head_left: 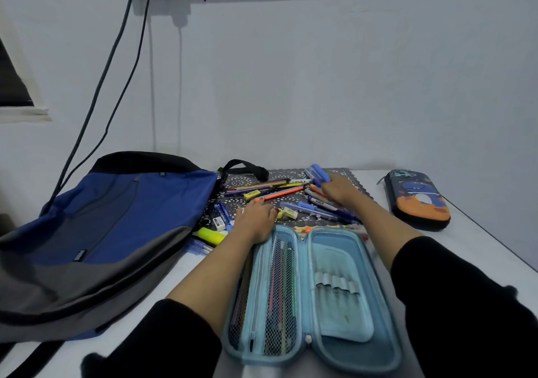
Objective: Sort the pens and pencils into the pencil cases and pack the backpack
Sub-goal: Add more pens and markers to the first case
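Note:
A light blue pencil case (343, 284) lies open in front of me, with several pencils behind the mesh of its left half. Beyond it, loose pens and pencils (270, 188) are scattered over a dark patterned mat (340, 172). My left hand (256, 220) rests flat at the case's top left corner, fingers reaching toward an orange pencil (279, 193). My right hand (339, 190) grips a bunch of blue pens (318, 172) that stick up from it. A second, dark pencil case (416, 200) lies closed at the right. The blue and grey backpack (96, 232) lies at the left.
A yellow highlighter (211, 235) and white erasers (219, 223) lie between the backpack and the open case. Two black cables (116, 66) hang down the wall behind the backpack. The table's right edge (495, 241) runs diagonally past the dark case.

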